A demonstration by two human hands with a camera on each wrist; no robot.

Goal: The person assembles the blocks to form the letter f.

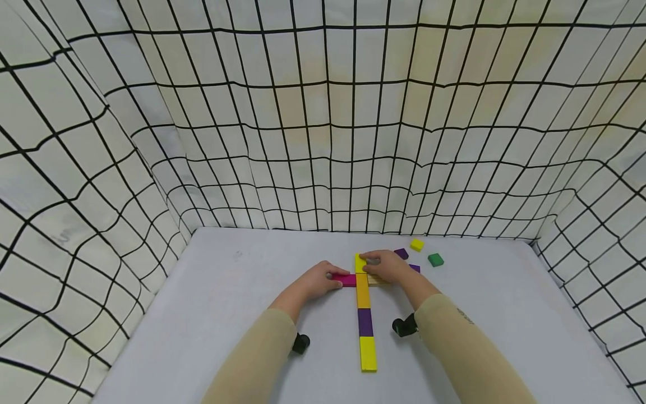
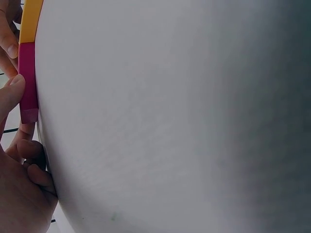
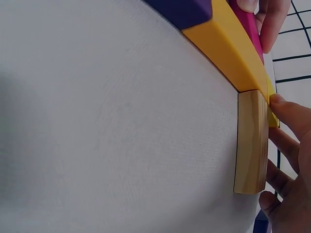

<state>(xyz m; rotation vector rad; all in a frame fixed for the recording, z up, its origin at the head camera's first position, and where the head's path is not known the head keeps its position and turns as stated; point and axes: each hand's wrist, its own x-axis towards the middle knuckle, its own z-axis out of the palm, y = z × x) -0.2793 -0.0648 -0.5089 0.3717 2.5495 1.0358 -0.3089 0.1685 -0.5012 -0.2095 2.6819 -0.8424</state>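
Note:
My left hand (image 1: 318, 279) pinches a magenta block (image 1: 347, 280) by its outer end, thumb on the near side. The block's inner end meets an orange block (image 1: 363, 292). Beyond the orange one, my right hand (image 1: 391, 266) grips a small yellow block (image 1: 359, 264) between thumb and fingers. Under that hand lies a plain wooden block (image 3: 250, 145), one end against the orange block in the right wrist view. A purple block (image 1: 365, 322) and a longer yellow block (image 1: 368, 354) continue the straight row toward me. The blocks together form a cross lying flat.
Past my right hand lie a loose yellow block (image 1: 416, 244), a green block (image 1: 435, 259) and two dark purple blocks (image 1: 401, 253), one partly hidden by the hand. A black net (image 1: 328, 129) over white walls encloses the white table (image 1: 227, 269) at the back and sides.

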